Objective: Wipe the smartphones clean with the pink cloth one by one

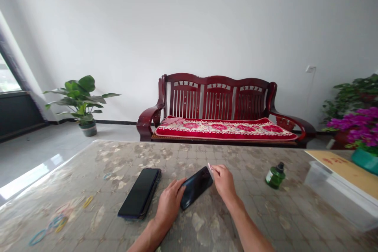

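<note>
A dark, glossy phone (196, 188) is tilted above the patterned tablecloth, its upper end pointing right. My left hand (170, 201) grips its left edge, thumb along the near side. At the phone's upper right corner, my right hand (223, 179) pinches a small pinkish-white item (210, 166), too small to name. Whether that item touches the phone cannot be made out. Left of my left hand, a larger black phone or tablet in a dark case (140, 193) lies flat on the table.
A green bottle (275, 176) with a black cap stands right on the table (118, 157). Colored rubber bands (60, 223) lie at the left. A clear box (336, 195), a yellow board (345, 169) and purple flowers (362, 126) are at the right. Behind is a wooden bench (218, 102).
</note>
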Motion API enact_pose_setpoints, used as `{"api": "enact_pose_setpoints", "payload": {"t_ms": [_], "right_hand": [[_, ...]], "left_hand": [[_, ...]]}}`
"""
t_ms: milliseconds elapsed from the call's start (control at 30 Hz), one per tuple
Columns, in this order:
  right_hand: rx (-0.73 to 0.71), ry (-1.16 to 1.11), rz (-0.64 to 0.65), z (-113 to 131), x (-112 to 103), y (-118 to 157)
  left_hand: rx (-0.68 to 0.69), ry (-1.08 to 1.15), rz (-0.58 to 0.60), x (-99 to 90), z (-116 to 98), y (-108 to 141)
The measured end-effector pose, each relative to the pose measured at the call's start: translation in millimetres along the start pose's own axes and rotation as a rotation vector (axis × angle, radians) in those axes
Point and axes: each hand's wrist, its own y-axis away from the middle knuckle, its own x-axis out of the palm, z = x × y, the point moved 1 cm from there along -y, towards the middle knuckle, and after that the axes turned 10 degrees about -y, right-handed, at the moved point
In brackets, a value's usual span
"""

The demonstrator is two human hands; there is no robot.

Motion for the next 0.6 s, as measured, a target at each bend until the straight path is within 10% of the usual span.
{"api": "enact_pose_setpoints", "payload": {"t_ms": [600], "right_hand": [[-0.148,0.245,0.202,-1,16,26]], "left_hand": [[0.042,0.098,0.448,-6.5,-35,20]]}}
